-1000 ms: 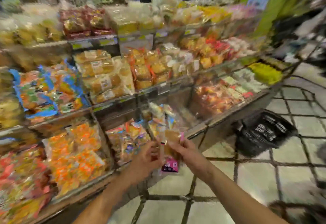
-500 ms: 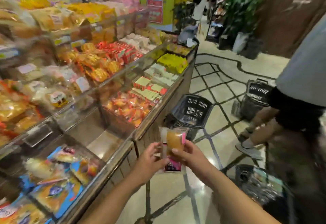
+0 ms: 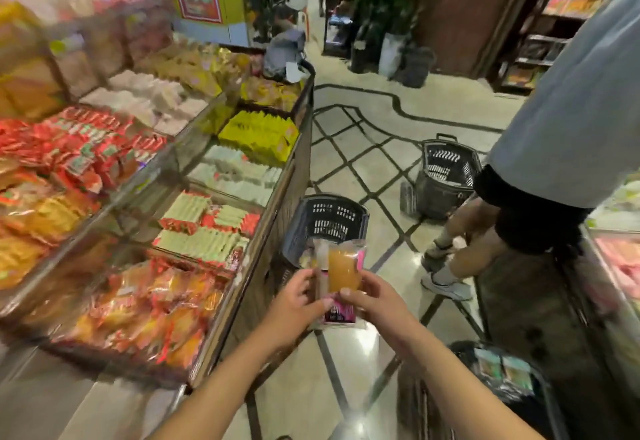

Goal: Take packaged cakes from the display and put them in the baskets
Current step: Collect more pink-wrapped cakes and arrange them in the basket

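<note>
Both hands hold packaged cakes out in front of the body, over the floor and just off the front edge of the display (image 3: pixel 239 287). The left hand (image 3: pixel 294 308) pinches the lower part of a narrow packet (image 3: pixel 320 263) between thumb and fingers. The right hand (image 3: pixel 377 308) has its fingers curled round the bottom of a second packet (image 3: pixel 344 266), with the thumb pressed on its face. This one is a clear wrapper with an orange-brown cake inside and a pink label at its foot.

The two packets stand upright and side by side, touching or slightly overlapped. Gripping them low leaves the tops free, which would probably make them easy to let go into a basket.

A dark basket (image 3: pixel 325 199) sits on the floor against the display, straight ahead of and below the packets, so it looks like the likely target. Something pale seems to lie in it, but that is too blurred to name. A second basket (image 3: pixel 446 176) stands farther off beside another person (image 3: pixel 561 110). A third (image 3: pixel 460 349), at the lower right, already holds some packets. The cakes are out of the display and not yet in any basket.
</note>
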### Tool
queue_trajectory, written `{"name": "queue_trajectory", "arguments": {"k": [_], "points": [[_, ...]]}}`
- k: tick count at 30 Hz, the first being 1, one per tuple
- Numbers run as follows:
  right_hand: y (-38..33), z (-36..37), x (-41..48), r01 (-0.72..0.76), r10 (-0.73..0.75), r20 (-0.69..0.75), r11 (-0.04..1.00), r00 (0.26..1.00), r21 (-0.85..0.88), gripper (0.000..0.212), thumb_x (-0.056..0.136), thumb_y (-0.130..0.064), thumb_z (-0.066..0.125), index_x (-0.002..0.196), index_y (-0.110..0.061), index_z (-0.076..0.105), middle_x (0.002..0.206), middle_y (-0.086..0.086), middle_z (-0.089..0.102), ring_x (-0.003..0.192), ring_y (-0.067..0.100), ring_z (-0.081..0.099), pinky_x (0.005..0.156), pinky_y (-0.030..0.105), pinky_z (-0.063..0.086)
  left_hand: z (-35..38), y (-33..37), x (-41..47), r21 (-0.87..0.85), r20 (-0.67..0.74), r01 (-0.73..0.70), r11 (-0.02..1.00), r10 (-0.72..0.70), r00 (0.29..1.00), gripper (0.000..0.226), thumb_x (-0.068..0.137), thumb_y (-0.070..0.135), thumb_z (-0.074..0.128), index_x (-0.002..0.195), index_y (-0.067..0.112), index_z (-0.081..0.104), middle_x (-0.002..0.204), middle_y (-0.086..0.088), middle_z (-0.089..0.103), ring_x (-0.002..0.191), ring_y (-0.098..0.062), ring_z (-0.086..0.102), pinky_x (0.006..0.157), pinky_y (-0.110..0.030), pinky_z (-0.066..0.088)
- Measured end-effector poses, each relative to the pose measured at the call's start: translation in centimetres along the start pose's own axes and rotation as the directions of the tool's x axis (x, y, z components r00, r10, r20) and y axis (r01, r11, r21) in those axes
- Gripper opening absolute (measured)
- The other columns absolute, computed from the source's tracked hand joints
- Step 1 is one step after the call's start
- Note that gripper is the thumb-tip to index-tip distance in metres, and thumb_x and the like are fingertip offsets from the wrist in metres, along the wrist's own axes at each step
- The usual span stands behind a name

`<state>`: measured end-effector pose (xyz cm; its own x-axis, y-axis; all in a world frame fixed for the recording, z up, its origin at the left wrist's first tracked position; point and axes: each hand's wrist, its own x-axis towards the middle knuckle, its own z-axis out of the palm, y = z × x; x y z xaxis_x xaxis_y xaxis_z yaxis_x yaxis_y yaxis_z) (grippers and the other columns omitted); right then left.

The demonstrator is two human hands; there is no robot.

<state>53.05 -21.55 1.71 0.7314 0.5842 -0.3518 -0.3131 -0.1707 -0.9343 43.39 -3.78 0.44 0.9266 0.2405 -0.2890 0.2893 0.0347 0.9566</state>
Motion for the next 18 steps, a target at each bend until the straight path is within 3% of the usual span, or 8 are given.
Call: {"name": "queue_trajectory", "arguments": {"k": [3,5,6,8,11,15,18], "points": [[-1.3,-1.3,4.8,-0.003,0.002,-0.043,1.000,0.999,-0.005,0.068,0.068,-0.047,0.091,0.126,-0.021,0.066,0.117,0.006,0.074,0.109,0.029,0.071,0.101,0.056,0.053,-0.7,0.7,5.7,0.028,0.014,0.042,0.999,-0.043,0.999,0.056,0.084,0.018,0.085,0.130,0.030,0.054,0.134,-0.005,0.062,0.114,-0.007,0.069,0.094,-0.026,0.057],[-1.9,-2.5,8.6,-0.014,0.014,-0.070,1.000,0.997,-0.012,0.050,0.076,-0.036,0.086,0.120,-0.021,0.069,0.114,0.006,0.075,0.107,0.031,0.071,0.100,0.058,0.053,-0.8,1.1,9.8,0.011,0.034,0.075,0.997,-0.075,0.997,0.045,0.090,0.007,0.078,0.121,0.028,0.052,0.133,0.002,0.058,0.110,-0.001,0.068,0.093,-0.022,0.055],[-2.0,-3.1,10.5,-0.020,0.019,-0.074,1.000,0.997,-0.011,0.043,0.080,-0.030,0.084,0.119,-0.021,0.070,0.113,0.006,0.075,0.107,0.032,0.071,0.101,0.057,0.052,-1.0,1.2,11.8,-0.004,0.024,0.098,0.995,-0.098,0.995,0.048,0.090,0.008,0.077,0.124,0.028,0.050,0.139,0.000,0.054,0.119,-0.008,0.064,0.099,-0.027,0.053],[-1.9,-4.6,14.5,-0.032,0.031,-0.073,0.999,0.997,-0.006,0.039,0.085,-0.023,0.081,0.121,-0.020,0.068,0.115,0.007,0.074,0.109,0.032,0.070,0.102,0.056,0.052,-1.3,1.2,16.2,0.000,0.009,0.112,0.994,-0.112,0.994,0.066,0.082,0.025,0.086,0.136,0.028,0.047,0.154,-0.012,0.048,0.135,-0.025,0.056,0.112,-0.043,0.048],[-1.4,-7.0,21.0,-0.066,0.066,-0.054,0.998,0.996,0.002,0.044,0.086,-0.018,0.080,0.126,-0.017,0.062,0.117,0.009,0.073,0.109,0.031,0.071,0.099,0.053,0.055,-1.4,0.3,22.0,0.023,-0.018,0.143,0.989,-0.143,0.990,0.081,0.061,0.051,0.088,0.132,0.034,0.052,0.150,-0.016,0.053,0.133,-0.028,0.058,0.114,-0.050,0.046],[-0.5,-10.5,29.7,-0.152,0.151,-0.035,0.988,0.988,-0.025,0.053,0.080,-0.027,0.086,0.126,-0.016,0.063,0.116,0.013,0.072,0.108,0.035,0.070,0.098,0.056,0.054,-1.0,0.1,30.1,0.016,-0.060,0.227,0.974,-0.225,0.972,0.079,0.057,0.052,0.084,0.127,0.036,0.052,0.146,-0.017,0.055,0.130,-0.031,0.060,0.111,-0.049,0.049],[0.5,-12.5,35.7,-0.210,0.209,-0.012,0.975,0.978,-0.074,0.058,0.074,-0.034,0.088,0.124,-0.019,0.064,0.112,0.005,0.074,0.102,0.025,0.073,0.090,0.045,0.058,-1.3,-1.4,35.6,0.054,-0.028,0.276,0.960,-0.274,0.961,0.076,0.081,0.036,0.085,0.145,0.024,0.047,0.147,-0.012,0.054,0.130,-0.025,0.058,0.108,-0.042,0.051]]}}
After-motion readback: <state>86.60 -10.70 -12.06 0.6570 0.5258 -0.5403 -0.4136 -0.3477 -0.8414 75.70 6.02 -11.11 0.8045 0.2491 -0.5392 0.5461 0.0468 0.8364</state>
